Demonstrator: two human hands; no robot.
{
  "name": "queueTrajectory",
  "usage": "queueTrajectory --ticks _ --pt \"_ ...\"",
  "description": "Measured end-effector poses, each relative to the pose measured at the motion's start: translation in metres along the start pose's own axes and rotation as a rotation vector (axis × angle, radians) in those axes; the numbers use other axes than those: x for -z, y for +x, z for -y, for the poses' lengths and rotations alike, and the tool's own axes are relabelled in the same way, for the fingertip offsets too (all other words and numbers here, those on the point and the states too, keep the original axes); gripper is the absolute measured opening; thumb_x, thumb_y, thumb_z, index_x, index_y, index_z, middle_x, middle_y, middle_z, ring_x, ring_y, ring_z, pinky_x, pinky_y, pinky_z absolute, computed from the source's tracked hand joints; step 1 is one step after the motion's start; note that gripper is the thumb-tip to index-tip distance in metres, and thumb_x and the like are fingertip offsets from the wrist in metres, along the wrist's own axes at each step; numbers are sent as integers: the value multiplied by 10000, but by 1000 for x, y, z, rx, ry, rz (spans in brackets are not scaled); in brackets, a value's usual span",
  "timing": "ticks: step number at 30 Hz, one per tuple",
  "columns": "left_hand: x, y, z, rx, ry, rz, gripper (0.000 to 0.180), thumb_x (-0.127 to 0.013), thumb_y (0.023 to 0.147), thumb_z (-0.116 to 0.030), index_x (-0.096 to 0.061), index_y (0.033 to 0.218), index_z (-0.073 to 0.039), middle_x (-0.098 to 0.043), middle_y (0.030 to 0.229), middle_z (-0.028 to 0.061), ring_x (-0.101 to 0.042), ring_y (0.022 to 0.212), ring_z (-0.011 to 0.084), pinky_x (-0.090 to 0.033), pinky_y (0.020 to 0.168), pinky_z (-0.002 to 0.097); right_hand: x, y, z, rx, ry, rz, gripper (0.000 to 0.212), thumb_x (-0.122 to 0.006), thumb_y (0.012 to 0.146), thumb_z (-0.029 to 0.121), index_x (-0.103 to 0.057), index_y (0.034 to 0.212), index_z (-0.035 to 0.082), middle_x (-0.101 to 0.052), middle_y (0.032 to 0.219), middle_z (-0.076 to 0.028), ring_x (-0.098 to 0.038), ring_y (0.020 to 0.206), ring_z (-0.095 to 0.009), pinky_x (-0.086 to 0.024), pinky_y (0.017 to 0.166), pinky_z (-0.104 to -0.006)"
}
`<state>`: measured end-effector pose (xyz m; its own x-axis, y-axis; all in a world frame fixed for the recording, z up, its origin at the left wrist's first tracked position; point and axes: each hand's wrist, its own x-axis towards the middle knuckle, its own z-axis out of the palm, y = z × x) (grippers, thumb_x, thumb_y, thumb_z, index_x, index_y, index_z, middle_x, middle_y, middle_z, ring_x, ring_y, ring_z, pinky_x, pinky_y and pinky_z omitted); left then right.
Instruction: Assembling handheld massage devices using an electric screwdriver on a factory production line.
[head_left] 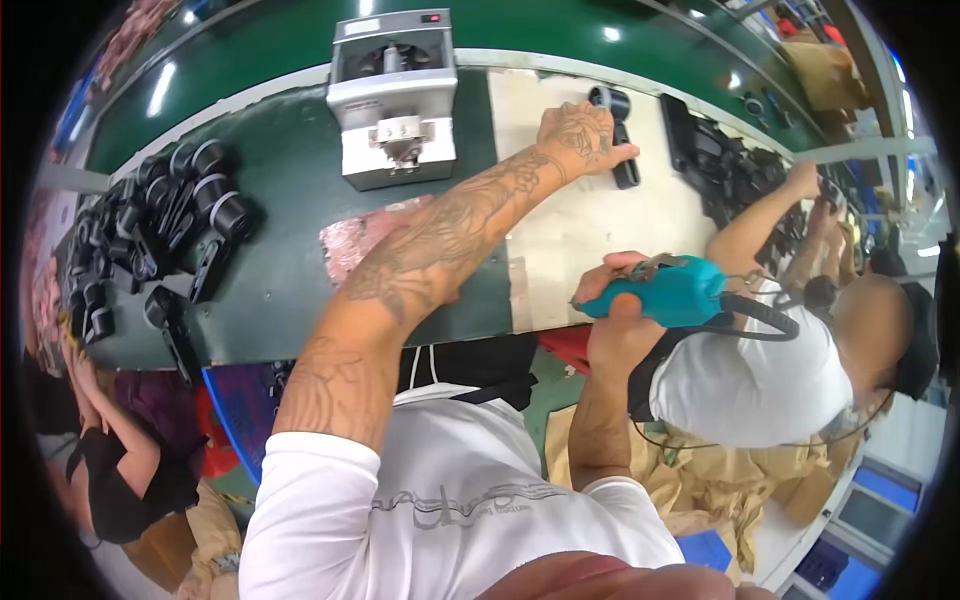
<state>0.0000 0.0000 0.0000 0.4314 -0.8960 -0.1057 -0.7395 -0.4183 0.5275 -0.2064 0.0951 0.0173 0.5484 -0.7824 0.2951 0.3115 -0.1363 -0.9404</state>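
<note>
My left hand (582, 138) reaches across to the far right part of the bench, fingers closed round a black handled device (626, 172) with a round, grey-ringed head. The device lies on the pale sheet, its middle partly covered by my hand. Nearer to me, my right hand (618, 308) is wrapped round a teal electric screwdriver (665, 292), held above the sheet's front edge. Its tip points left, and a black cord loops from its back end. The fingers on its far side are partly hidden.
A grey bench machine (392, 130) stands at the back middle. Many similar black devices (165, 205) are heaped at the left. A pink pad (350, 238) lies under my left forearm. Black parts (715, 150) lie at the right, where a co-worker (765, 370) sits close by.
</note>
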Motion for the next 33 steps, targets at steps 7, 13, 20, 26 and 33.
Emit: queueTrajectory --ticks 7,13,20,26,33 --pt "-28 32 -2 97 -111 -49 647 -542 885 -633 -652 1269 -124 -615 1326 106 -538 1259 284 -412 1027 462 -3 -1 1 11 -26 -23 565 -798 863 452 -599 1094 -24 -579 734 -31 -570 638 -114 -393 579 -245" --pt "-14 -19 22 65 -219 -158 560 -603 839 -506 -654 1178 -64 -633 1265 142 -592 1170 336 -462 997 482 0 -1 10 15 -87 -51 613 -795 864 453 -594 1170 -39 -640 772 -62 -590 717 -123 -419 650 -243" --pt "28 -149 74 -434 -36 -485 270 -635 928 -288 -641 1109 -87 -633 1005 86 -651 960 297 -543 841 421 -1 10 10 -69 -241 63 786 -720 875 583 -575 1242 -97 -667 833 -123 -649 755 -199 -505 624 -286" --pt "31 -221 120 -316 27 -416 279 -685 921 -254 -651 1140 -85 -680 1064 103 -653 1015 325 -532 911 415 -36 15 1 -168 -72 215 779 -604 932 630 -542 1240 -83 -554 792 -84 -527 707 -209 -443 690 -355" --pt "25 -241 137 -326 -38 -493 305 -722 892 -269 -642 1141 -112 -678 1054 90 -659 997 305 -525 895 408 -105 28 -6 -19 269 233 874 -431 917 783 -539 1283 -3 -460 687 -27 -420 588 -164 -360 582 -321"
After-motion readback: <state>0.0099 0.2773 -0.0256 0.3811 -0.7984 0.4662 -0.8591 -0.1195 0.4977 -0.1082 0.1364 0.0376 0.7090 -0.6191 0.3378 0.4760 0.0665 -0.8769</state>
